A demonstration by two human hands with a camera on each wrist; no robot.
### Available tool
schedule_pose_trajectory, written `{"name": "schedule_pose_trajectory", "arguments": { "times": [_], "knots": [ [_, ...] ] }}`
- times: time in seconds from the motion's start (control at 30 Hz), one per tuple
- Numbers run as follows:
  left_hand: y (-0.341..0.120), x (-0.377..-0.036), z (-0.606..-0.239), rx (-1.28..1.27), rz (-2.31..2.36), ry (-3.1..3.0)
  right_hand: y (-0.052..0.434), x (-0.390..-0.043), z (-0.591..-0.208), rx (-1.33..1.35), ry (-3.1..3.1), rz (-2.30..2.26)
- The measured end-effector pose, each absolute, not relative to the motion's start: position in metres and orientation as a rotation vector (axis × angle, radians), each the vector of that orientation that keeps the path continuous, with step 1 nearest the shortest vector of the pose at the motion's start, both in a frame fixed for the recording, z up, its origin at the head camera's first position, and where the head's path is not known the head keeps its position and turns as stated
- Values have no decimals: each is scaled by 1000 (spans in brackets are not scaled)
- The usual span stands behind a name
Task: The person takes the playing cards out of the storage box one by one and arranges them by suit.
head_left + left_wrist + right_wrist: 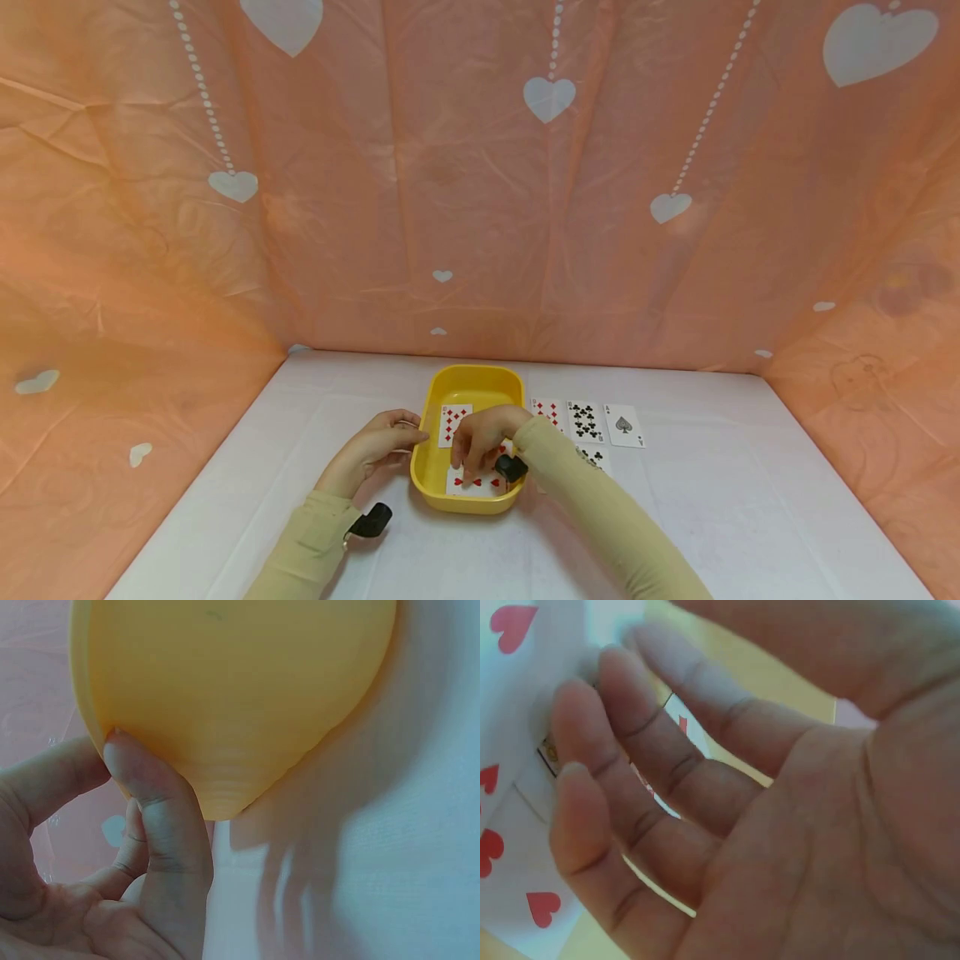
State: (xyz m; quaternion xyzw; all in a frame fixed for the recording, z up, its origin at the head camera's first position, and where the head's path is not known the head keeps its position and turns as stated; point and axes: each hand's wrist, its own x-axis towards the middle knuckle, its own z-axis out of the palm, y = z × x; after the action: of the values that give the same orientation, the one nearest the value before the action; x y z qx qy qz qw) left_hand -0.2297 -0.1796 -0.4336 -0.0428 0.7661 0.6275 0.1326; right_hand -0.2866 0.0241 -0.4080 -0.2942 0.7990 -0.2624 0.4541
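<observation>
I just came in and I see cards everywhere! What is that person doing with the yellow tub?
A person is putting playing cards in a yellow tub on a white table. The left hand grips the tub's rim and steadies it. The right hand reaches inside, fingers resting on a hearts card at the near end. A diamonds card lies farther back in the tub. More cards, red and black, lie face up on the table beside the tub.

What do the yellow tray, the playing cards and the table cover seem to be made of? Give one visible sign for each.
Yellow tray: probably moulded plastic, smooth, with rounded corners and an even colour. Playing cards: likely coated card, thin, flat, crisply printed. Table cover: apparently a thin white sheet, faintly creased; plastic or cloth cannot be told.
</observation>
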Motion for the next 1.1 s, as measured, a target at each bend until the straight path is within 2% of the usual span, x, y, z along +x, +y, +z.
{"name": "schedule_pose_trajectory", "arguments": {
  "times": [0.5,0.9,1.1],
  "knots": [
    [-180,-231,-433,-88,1849,2184,23,-284,-405,-737,2012,-589],
    [-180,-231,-434,-150,1817,2219,29,-294,-403,-858,2078,-658],
    [-180,-230,-434,-125,1843,2195,32,-294,-401,-753,2268,-782]
  ]
}}
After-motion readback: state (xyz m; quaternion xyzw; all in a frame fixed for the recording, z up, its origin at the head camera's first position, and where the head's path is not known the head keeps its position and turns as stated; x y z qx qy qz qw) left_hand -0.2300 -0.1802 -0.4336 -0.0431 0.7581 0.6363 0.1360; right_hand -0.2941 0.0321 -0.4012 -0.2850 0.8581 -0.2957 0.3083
